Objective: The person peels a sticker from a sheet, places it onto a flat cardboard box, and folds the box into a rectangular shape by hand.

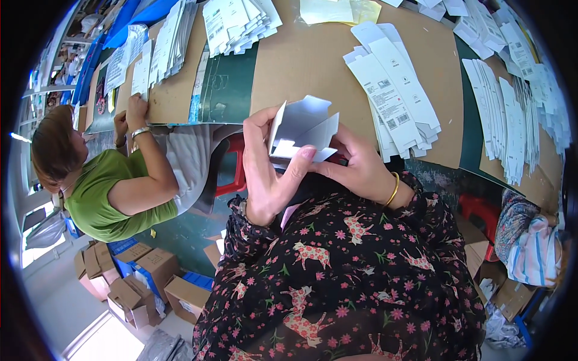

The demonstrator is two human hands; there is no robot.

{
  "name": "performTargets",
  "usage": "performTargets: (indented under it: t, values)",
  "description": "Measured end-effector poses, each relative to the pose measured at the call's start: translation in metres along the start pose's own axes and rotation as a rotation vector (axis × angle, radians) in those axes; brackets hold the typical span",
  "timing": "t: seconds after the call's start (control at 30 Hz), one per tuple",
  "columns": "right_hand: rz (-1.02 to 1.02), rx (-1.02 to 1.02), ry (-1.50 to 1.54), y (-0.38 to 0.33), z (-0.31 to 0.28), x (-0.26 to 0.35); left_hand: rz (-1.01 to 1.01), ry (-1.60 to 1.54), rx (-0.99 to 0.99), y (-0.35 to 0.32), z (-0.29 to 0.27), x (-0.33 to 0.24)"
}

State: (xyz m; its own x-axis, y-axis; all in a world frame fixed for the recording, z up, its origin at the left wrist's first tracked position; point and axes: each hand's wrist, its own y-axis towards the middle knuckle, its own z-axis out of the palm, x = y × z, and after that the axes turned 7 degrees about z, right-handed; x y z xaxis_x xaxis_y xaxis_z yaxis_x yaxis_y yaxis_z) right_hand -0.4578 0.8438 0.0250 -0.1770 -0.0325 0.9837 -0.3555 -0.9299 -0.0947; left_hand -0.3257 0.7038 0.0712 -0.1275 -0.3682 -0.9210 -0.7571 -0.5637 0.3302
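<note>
White carton [304, 123], flaps open, was btwn hands by table's [232, 90] near edge, L hand [266, 177] clamped on its left side, R hand [364, 171] pinching lower right. Light, even pressure prob. suited its folds best; flat cartons [394, 87] lay to R.

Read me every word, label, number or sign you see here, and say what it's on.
Flat white cartons beyond the right hand: dark print, too small to read.
Carton stack at top left: dark print, too small to read.
Cartons at far right: print too small to read.
White box between left hand and right hand: no print visible.
</note>
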Motion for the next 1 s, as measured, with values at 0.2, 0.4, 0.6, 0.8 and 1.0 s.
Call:
performTargets:
  t: [0.2,0.4,0.6,0.8,1.0]
  values:
    - [-0.025,0.035,0.005,0.001,0.005,-0.003,-0.071,0.088,-0.029,0.005,0.002,-0.004]
    - [-0.188,0.010,-0.340,0.005,-0.001,0.010,-0.042,0.080,-0.122,0.002,-0.009,0.011]
    - [0.208,0.084,0.451,0.018,0.004,0.014,0.035,0.171,-0.151,0.003,-0.003,0.014]
    - [0.221,-0.187,0.132,0.023,0.004,0.020,0.255,0.519,0.062,0.010,0.001,0.003]
    - [0.211,-0.184,0.293,0.021,-0.006,0.029,0.447,0.250,0.185,0.008,-0.013,0.026]
